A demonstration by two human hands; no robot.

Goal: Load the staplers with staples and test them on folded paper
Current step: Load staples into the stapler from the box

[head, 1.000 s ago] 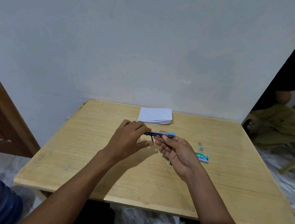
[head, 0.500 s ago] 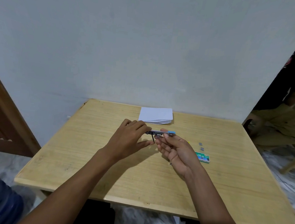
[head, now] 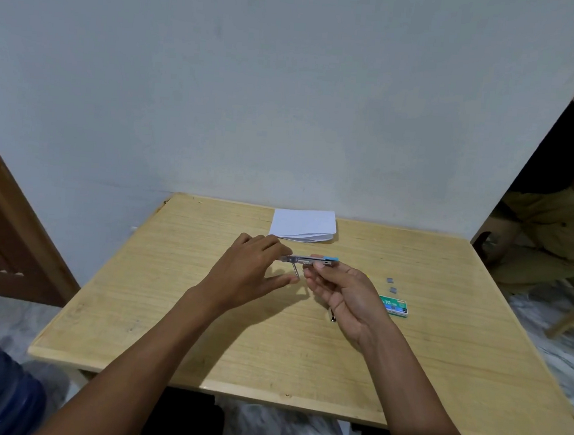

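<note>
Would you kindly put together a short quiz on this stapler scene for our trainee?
1. True or false: the paper lies between the left hand and the right hand.
2. What does the right hand hold? A. staple box B. stapler C. paper
3. Fill in: the staple box lies to the ___ of the right hand.

Key:
1. False. It lies beyond both hands, by the wall.
2. B
3. right
</note>
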